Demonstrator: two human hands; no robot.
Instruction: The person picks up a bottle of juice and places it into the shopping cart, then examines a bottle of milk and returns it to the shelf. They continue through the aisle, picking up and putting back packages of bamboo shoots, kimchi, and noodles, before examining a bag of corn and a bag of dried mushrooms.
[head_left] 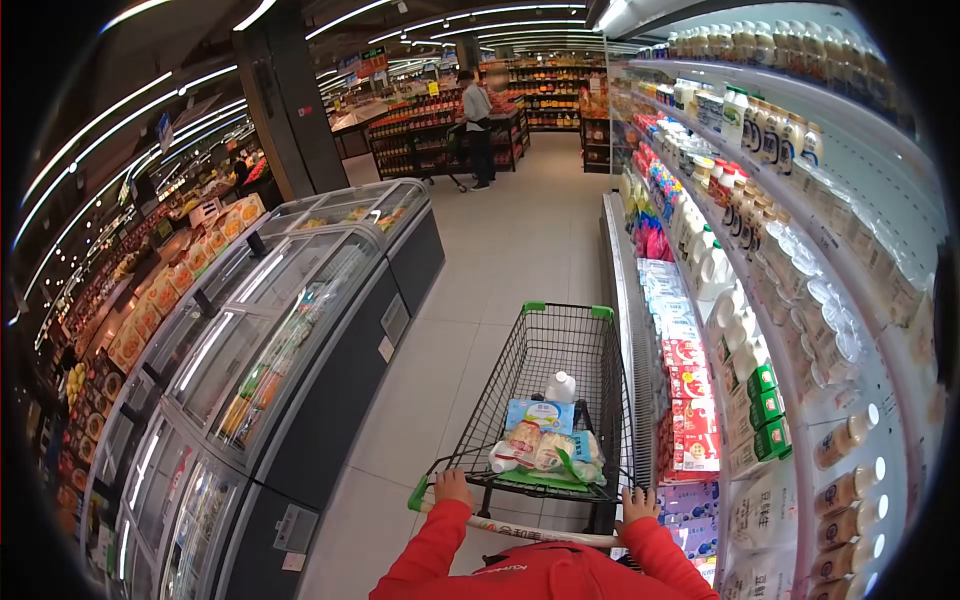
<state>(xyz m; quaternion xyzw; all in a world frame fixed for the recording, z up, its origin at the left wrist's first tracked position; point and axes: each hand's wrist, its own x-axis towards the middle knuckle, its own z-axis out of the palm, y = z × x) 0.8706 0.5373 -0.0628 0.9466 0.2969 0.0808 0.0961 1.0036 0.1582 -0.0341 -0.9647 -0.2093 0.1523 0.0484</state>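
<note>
Supermarket aisle with pale floor tiles (490,230). Below us, our left hand (453,487) at 6 o'clock and right hand (636,505) at 5 are apart, at opposite ends of a handle (500,527); whether they close around it, we cannot tell. Just beyond, at 5 o'clock, our shopping cart (497,395) holds a white bottle (561,387) and several packs (541,416). Glass-topped freezers (325,350) stand at 9 o'clock, stocked refrigerated shelves (690,240) at 3, another person (477,108) at 12.
</note>
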